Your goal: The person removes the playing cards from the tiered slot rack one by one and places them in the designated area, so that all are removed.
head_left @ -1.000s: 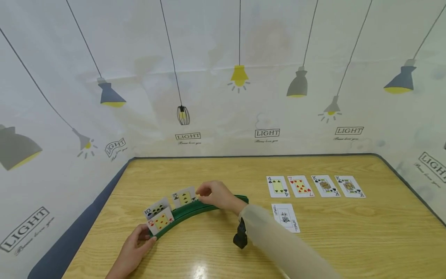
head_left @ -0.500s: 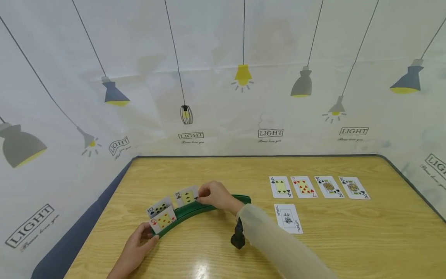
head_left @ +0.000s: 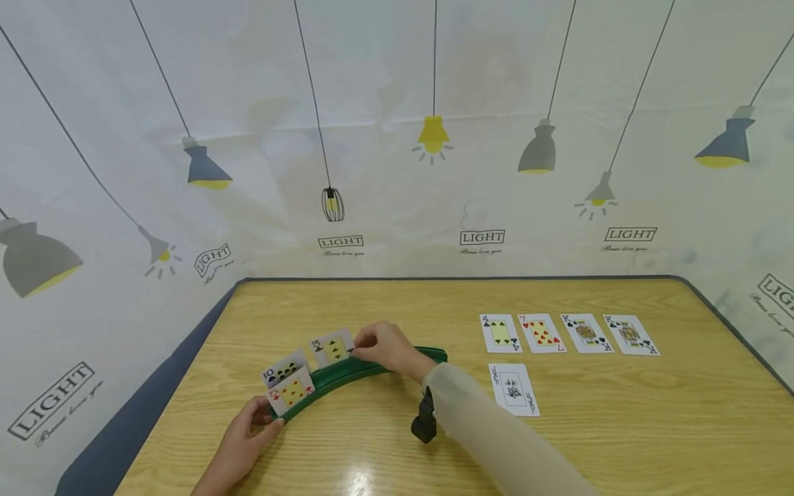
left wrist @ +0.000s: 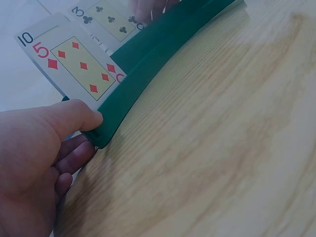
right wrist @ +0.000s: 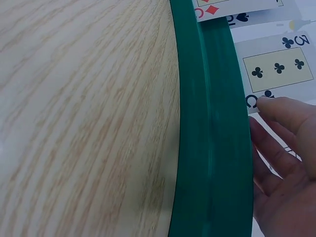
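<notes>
A curved green card holder (head_left: 353,372) lies on the table. My left hand (head_left: 238,441) grips its near left end, thumb in front and fingers behind, as the left wrist view shows. In the front slot at that end stands a five of diamonds (left wrist: 81,64); a ten of spades (head_left: 287,369) stands behind, partly covered by it. Further along, a three of clubs (right wrist: 276,69) stands at the back slot, tilted. My right hand (head_left: 386,346) pinches its right lower corner between thumb and fingers. The holder's right part passes beneath that hand, partly hidden.
On the right of the wooden table (head_left: 595,441) lie a four of clubs (head_left: 500,333), a seven of hearts (head_left: 542,333) and two kings (head_left: 631,335) in a row. A joker (head_left: 513,389) lies below them, near my right sleeve. A lamp-patterned backdrop (head_left: 397,255) surrounds the table.
The view has shifted slightly. Both hands keep their places at the holder, and the three of clubs has barely moved in my right hand.
</notes>
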